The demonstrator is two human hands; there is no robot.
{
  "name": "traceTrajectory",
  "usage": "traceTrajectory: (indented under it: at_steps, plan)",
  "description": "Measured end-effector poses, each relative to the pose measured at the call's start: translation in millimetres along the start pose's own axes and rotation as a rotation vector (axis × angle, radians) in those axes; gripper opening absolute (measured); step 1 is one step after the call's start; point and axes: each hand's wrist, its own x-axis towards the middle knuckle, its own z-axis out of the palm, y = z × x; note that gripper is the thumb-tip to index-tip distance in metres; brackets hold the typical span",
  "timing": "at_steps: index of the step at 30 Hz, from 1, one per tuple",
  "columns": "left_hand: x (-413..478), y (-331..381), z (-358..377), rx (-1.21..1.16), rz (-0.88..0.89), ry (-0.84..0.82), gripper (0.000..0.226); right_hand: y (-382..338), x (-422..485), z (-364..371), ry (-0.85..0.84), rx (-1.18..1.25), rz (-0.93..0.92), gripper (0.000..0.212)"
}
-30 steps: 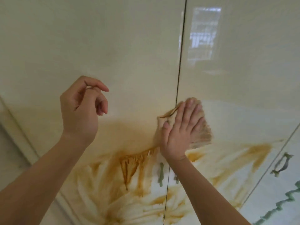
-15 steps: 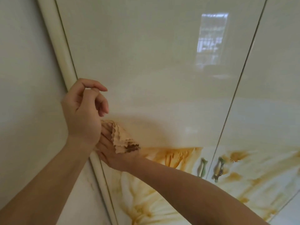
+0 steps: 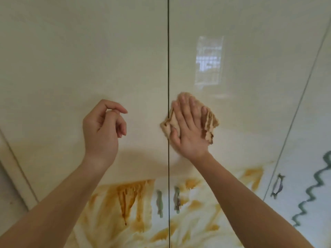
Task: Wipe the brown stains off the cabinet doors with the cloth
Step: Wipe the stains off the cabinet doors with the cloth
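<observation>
Up high, the right hand pressed the cloth flat-fingered against the right cabinet door. Its left hand hung loosely curled, holding nothing. Brown stains streaked below.

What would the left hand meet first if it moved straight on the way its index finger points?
Probably the cloth under the right hand, across the door seam; depth is unclear.

Flat door up top, handles jut lwr ctr
</observation>
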Motion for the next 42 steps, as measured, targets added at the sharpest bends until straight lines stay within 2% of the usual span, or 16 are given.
traceTrajectory:
  at_steps: [3,6,10,14,15,17,19,22,26,28,30,32,34,37,42]
  plan:
    - [-10.9,9.3,55.4,0.008,0.000,-0.027,0.026,92.3,-37.4,-21.5,-0.012,-0.108,0.144,0.063]
    - [-23.4,14.5,98.8,0.027,0.007,-0.040,0.023,161.9,-61.2,-41.7,-0.027,-0.111,0.252,0.063]
    - [-41.8,21.9,142.3,0.081,-0.036,-0.118,0.024,194.2,-65.5,-63.1,-0.055,0.134,0.218,0.060]
    - [-52.3,32.8,184.9,0.160,-0.170,-0.374,0.015,190.5,-54.2,-86.3,-0.075,0.377,0.160,0.059]
    - [-54.4,35.9,193.9,0.166,-0.213,-0.452,0.019,185.8,-48.0,-91.0,-0.081,0.416,0.116,0.058]
    - [-57.3,43.3,209.6,0.182,-0.281,-0.585,0.041,171.2,-30.2,-101.4,-0.096,0.513,0.017,0.058]
    - [-56.8,54.3,217.0,0.143,-0.359,-0.650,0.048,148.8,-10.8,-110.2,-0.104,0.574,-0.049,0.059]
    - [-46.5,73.7,207.1,0.006,-0.488,-0.609,0.032,113.7,16.2,-119.0,-0.178,0.553,-0.075,0.060]
    - [-26.9,91.6,176.1,-0.011,-0.494,-0.395,0.024,93.7,52.3,-133.8,-0.357,0.615,-0.141,0.066]
    - [-16.0,100.4,158.3,-0.007,-0.471,-0.347,0.030,98.6,65.5,-142.4,-0.334,0.748,-0.008,0.060]
    - [-4.8,109.1,137.2,-0.009,-0.445,-0.298,0.037,105.6,75.2,-149.2,-0.263,0.771,0.237,0.044]
    - [4.1,115.3,118.1,-0.032,-0.430,-0.254,0.037,104.6,79.7,-151.7,-0.346,0.779,0.447,0.026]
    - [8.3,118.9,103.8,-0.041,-0.434,-0.229,0.033,91.6,80.0,-149.3,-0.456,0.868,0.525,0.014]
    - [12.1,121.3,86.7,-0.010,-0.427,-0.203,0.029,63.3,83.8,-144.0,-0.503,0.954,0.603,0.012]
    - [18.9,127.7,62.3,0.004,-0.397,-0.205,0.031,30.2,107.6,-147.1,-0.614,1.185,0.874,0.027]
